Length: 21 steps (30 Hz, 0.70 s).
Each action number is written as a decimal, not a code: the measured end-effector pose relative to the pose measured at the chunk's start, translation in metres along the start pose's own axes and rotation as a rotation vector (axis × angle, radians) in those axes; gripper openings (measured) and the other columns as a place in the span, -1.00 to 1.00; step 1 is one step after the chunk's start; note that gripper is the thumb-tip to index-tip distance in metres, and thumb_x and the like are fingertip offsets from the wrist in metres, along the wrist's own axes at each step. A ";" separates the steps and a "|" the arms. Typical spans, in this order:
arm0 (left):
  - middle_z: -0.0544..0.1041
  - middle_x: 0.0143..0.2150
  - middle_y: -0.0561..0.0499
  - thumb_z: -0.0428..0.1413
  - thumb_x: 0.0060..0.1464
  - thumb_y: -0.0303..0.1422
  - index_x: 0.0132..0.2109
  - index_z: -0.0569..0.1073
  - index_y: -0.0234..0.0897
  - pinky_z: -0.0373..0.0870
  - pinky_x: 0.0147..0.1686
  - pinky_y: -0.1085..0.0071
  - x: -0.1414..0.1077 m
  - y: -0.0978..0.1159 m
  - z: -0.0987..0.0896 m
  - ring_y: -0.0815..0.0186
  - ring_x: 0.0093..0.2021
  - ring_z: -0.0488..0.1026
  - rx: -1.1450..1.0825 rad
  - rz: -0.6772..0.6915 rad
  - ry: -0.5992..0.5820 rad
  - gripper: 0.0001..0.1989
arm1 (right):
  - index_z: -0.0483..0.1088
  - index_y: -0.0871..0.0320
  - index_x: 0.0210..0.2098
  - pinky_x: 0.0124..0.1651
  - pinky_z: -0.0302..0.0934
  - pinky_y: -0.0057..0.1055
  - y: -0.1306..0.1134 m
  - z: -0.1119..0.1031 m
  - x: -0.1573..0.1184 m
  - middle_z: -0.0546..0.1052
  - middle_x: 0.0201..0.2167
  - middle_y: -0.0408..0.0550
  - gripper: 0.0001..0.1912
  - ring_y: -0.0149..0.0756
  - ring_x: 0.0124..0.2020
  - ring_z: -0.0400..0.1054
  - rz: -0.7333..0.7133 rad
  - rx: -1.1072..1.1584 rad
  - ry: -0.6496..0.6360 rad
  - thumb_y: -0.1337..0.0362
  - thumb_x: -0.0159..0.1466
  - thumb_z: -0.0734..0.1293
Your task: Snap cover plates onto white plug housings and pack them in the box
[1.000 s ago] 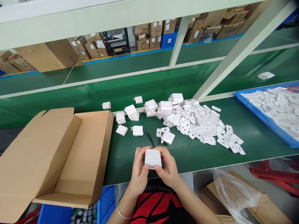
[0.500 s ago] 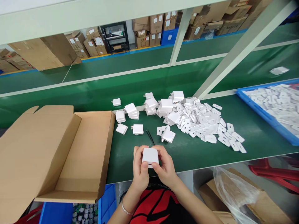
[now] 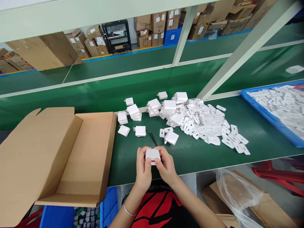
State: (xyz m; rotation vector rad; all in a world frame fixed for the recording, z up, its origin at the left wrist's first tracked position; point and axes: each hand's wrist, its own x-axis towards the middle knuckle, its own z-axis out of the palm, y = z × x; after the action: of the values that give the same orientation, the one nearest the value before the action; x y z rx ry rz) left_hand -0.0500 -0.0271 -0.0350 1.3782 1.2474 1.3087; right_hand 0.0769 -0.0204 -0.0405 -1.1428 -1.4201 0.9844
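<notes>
Between my two hands I hold a white power adapter (image 3: pixel 153 154), near the front edge of the green table. My left hand (image 3: pixel 143 166) grips its left side, thumb at the near end. On the other side my right hand (image 3: pixel 167 164) closes round it, thumb also at the near end. A dark reddish slit shows on the end face turned toward me. Black tweezers (image 3: pixel 152 138) lie just beyond my fingers. A white adapter with prongs (image 3: pixel 171 138) lies right of the tweezers, close to two small white slotted plates (image 3: pixel 162 133).
An open cardboard box (image 3: pixel 78 152) stands at left. More adapters (image 3: pixel 140 131) lie mid-table, with a heap of white plates (image 3: pixel 201 122) to their right. A blue tray (image 3: pixel 273 116) of white pieces sits at far right. A slanting post (image 3: pixel 239 53) rises behind.
The held adapter has tipped, so its slit end shows more, and my hands have risen slightly. Beyond the table, two adapters and a white piece at far right have shifted right.
</notes>
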 end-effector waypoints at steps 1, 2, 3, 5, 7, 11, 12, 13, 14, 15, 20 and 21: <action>0.44 -0.08 -0.08 -0.10 0.42 0.06 0.04 0.45 -0.18 0.41 -0.08 0.26 0.000 -0.002 -0.001 0.17 -0.11 0.40 0.018 -0.010 -0.011 -0.54 | 0.36 0.07 -0.13 -0.46 0.12 -0.41 0.002 0.000 0.001 0.40 -0.46 -0.19 -0.66 -0.33 -0.51 0.22 0.014 -0.006 -0.006 -0.07 0.42 0.25; 0.44 -0.08 -0.07 -0.09 0.43 0.04 0.03 0.45 -0.18 0.40 -0.06 0.25 0.001 -0.004 -0.002 0.17 -0.11 0.41 0.031 -0.024 -0.024 -0.56 | 0.35 0.07 -0.15 -0.46 0.10 -0.41 0.003 0.000 0.001 0.39 -0.47 -0.19 -0.66 -0.33 -0.51 0.21 0.034 -0.007 -0.020 -0.07 0.44 0.23; 0.44 -0.08 -0.06 -0.09 0.43 0.03 0.03 0.44 -0.18 0.40 -0.06 0.25 0.001 -0.007 -0.003 0.17 -0.11 0.41 0.041 -0.040 -0.034 -0.58 | 0.34 0.07 -0.17 -0.45 0.09 -0.41 0.004 0.000 0.001 0.38 -0.47 -0.19 -0.66 -0.33 -0.50 0.21 0.057 -0.001 -0.038 -0.07 0.45 0.21; 0.45 -0.08 -0.07 -0.09 0.43 0.03 0.02 0.44 -0.18 0.40 -0.06 0.24 0.000 -0.012 -0.006 0.16 -0.10 0.43 0.052 -0.070 -0.044 -0.59 | 0.34 0.08 -0.17 -0.43 0.07 -0.41 0.007 -0.001 0.001 0.36 -0.45 -0.20 -0.67 -0.33 -0.48 0.20 0.099 0.018 -0.085 -0.05 0.47 0.20; 0.47 -0.05 -0.08 -0.08 0.43 0.03 0.03 0.44 -0.18 0.40 -0.01 0.21 -0.003 -0.017 -0.011 0.14 -0.04 0.44 0.055 -0.096 -0.063 -0.58 | 0.34 0.08 -0.14 -0.41 0.06 -0.42 0.010 -0.002 0.000 0.35 -0.45 -0.22 -0.68 -0.35 -0.48 0.19 0.120 0.027 -0.118 -0.04 0.47 0.23; 0.47 0.17 -0.14 -0.12 0.46 -0.02 0.21 0.41 -0.13 0.33 0.21 0.09 -0.011 -0.022 -0.018 0.07 0.20 0.40 0.078 -0.160 -0.175 -0.57 | 0.34 0.10 -0.12 -0.39 0.06 -0.43 0.018 -0.002 -0.008 0.34 -0.45 -0.24 -0.69 -0.36 -0.47 0.18 0.149 0.004 -0.138 -0.02 0.46 0.26; 0.45 0.23 -0.15 -0.14 0.47 -0.04 0.26 0.39 -0.11 0.30 0.25 0.07 -0.013 -0.022 -0.020 0.06 0.26 0.36 0.095 -0.164 -0.202 -0.56 | 0.33 0.10 -0.11 -0.39 0.07 -0.43 0.018 -0.001 -0.010 0.35 -0.44 -0.23 -0.69 -0.36 -0.46 0.20 0.156 -0.002 -0.141 -0.03 0.46 0.26; 0.44 0.25 -0.14 -0.15 0.48 -0.05 0.28 0.39 -0.10 0.29 0.27 0.07 -0.015 -0.023 -0.021 0.06 0.28 0.34 0.115 -0.160 -0.221 -0.55 | 0.33 0.10 -0.09 -0.38 0.10 -0.43 0.017 -0.001 -0.012 0.37 -0.43 -0.22 -0.68 -0.35 -0.45 0.22 0.164 -0.010 -0.154 -0.04 0.46 0.25; 0.46 0.22 -0.14 -0.17 0.48 -0.07 0.27 0.41 -0.10 0.31 0.24 0.07 -0.016 -0.024 -0.022 0.06 0.25 0.36 0.137 -0.148 -0.230 -0.56 | 0.33 0.10 -0.07 -0.35 0.14 -0.42 0.014 -0.001 -0.013 0.41 -0.40 -0.19 -0.67 -0.33 -0.43 0.26 0.176 -0.025 -0.180 -0.04 0.48 0.23; 0.49 0.16 -0.13 -0.17 0.48 -0.07 0.23 0.45 -0.12 0.35 0.19 0.09 -0.018 -0.025 -0.023 0.07 0.19 0.40 0.158 -0.130 -0.231 -0.56 | 0.33 0.11 -0.03 -0.31 0.19 -0.41 0.008 -0.003 -0.014 0.47 -0.35 -0.15 -0.66 -0.31 -0.39 0.33 0.188 -0.053 -0.226 -0.03 0.50 0.19; 0.53 -0.09 -0.11 -0.14 0.46 -0.05 0.04 0.55 -0.18 0.45 -0.05 0.17 -0.025 -0.035 -0.038 0.08 -0.06 0.48 0.250 -0.043 -0.122 -0.54 | 0.47 0.07 0.06 -0.02 0.33 -0.22 -0.048 -0.048 0.008 0.64 -0.09 0.04 -0.66 -0.07 -0.08 0.53 0.119 -0.406 -0.541 0.02 0.52 0.21; 0.53 -0.10 -0.11 -0.14 0.45 -0.03 0.04 0.56 -0.19 0.45 -0.10 0.19 -0.026 -0.038 -0.042 0.08 -0.09 0.48 0.260 -0.039 -0.088 -0.53 | 0.52 0.05 0.03 -0.02 0.35 -0.21 -0.059 -0.066 0.023 0.65 -0.12 0.03 -0.66 -0.06 -0.10 0.54 0.093 -0.454 -0.515 0.03 0.51 0.22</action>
State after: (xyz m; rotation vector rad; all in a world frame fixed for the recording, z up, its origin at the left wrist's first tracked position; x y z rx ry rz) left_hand -0.0945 -0.0496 -0.0722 1.5659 1.4139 1.0751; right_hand 0.1328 -0.0111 0.0307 -1.3470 -2.0970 1.1042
